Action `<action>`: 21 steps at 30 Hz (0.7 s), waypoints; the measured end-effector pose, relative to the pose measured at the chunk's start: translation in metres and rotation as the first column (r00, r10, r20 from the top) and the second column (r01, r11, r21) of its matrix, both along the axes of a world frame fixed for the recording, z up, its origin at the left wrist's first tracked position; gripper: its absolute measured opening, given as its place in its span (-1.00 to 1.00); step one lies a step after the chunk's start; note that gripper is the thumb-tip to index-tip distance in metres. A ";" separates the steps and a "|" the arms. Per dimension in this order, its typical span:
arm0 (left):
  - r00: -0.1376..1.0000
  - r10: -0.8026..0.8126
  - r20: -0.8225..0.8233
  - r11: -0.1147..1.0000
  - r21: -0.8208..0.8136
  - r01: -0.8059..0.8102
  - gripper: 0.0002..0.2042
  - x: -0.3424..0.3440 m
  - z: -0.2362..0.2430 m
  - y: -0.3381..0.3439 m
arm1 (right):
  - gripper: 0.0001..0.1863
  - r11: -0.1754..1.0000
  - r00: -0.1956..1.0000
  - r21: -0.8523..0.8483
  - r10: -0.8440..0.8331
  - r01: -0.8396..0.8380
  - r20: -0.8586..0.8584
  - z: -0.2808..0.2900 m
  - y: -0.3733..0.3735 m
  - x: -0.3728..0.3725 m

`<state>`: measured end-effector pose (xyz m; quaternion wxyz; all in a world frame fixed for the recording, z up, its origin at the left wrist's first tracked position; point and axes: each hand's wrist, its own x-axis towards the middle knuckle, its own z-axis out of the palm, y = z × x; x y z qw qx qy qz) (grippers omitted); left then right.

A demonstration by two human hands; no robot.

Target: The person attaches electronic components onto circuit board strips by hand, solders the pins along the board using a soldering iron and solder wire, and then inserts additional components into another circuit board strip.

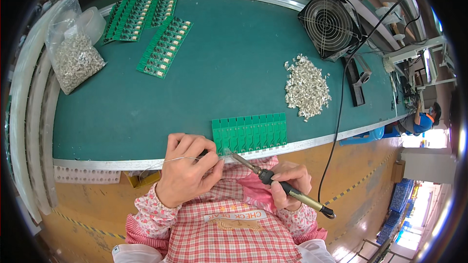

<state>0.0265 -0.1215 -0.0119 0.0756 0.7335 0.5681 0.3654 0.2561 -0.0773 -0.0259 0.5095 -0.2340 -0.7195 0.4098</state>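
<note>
Gripping the soldering iron (308,201) like a thick pen, our right hand (291,180) has thumb and fingers wrapped about its handle, and we see the metal tip slanting up and left to the near edge of the green circuit panel (249,133). That's where the action is, folks! We have this panel lying flat at the front of the green table (219,63), its near edge over the pale metal trim (317,142), right in front of our checked apron (229,243).

Over on the left, our left hand (191,169) is beside the panel's left corner, fingers curled and pinched together on a thin silvery wire (183,158), which bows away past the knuckles toward the left. What the very fingertips touch, we cannot tell; they crowd right up to the iron's tip.

Look further out and we find a heap of small whitish parts (306,87) beyond the panel to the right, with a black fan (329,23) farther back. A dark cable (336,126) runs down the right side to the iron's rear end. Far left, we spot populated green boards (165,47) near a clear bag (78,61) packed with more whitish pieces.
</note>
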 end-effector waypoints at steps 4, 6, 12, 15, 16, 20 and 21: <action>0.998 0.023 0.064 1.000 0.000 -0.023 -0.83 -0.003 -0.001 -0.002 | -0.80 0.999 0.999 0.025 -0.044 0.044 -0.017 0.001 -0.002 0.001; 0.994 0.035 0.106 0.999 0.000 -0.036 -0.82 -0.005 -0.001 -0.004 | -0.80 0.997 0.995 -0.005 -0.075 0.075 -0.067 0.001 -0.003 0.001; 0.993 0.043 0.108 0.999 -0.020 -0.041 -0.83 -0.005 -0.001 -0.004 | -0.78 1.000 1.000 -0.025 -0.017 0.017 -0.015 0.001 -0.002 -0.001; 0.994 0.041 0.100 0.999 -0.025 -0.039 -0.83 -0.005 -0.001 -0.004 | -0.78 0.998 1.000 -0.056 0.022 -0.023 -0.023 0.002 -0.002 -0.005; 0.994 0.038 0.100 0.999 -0.023 -0.036 -0.82 -0.005 -0.001 -0.004 | -0.79 0.998 1.000 -0.056 0.020 -0.021 -0.016 0.002 -0.002 -0.006; 0.998 0.010 0.057 1.000 0.003 -0.011 -0.84 -0.006 -0.003 -0.003 | -0.79 0.998 0.999 -0.050 0.039 -0.038 0.011 0.002 0.001 -0.007; 0.998 0.012 0.058 1.000 0.003 -0.012 -0.84 -0.006 -0.003 -0.003 | -0.79 0.998 0.999 -0.050 0.040 -0.040 0.011 0.002 0.001 -0.007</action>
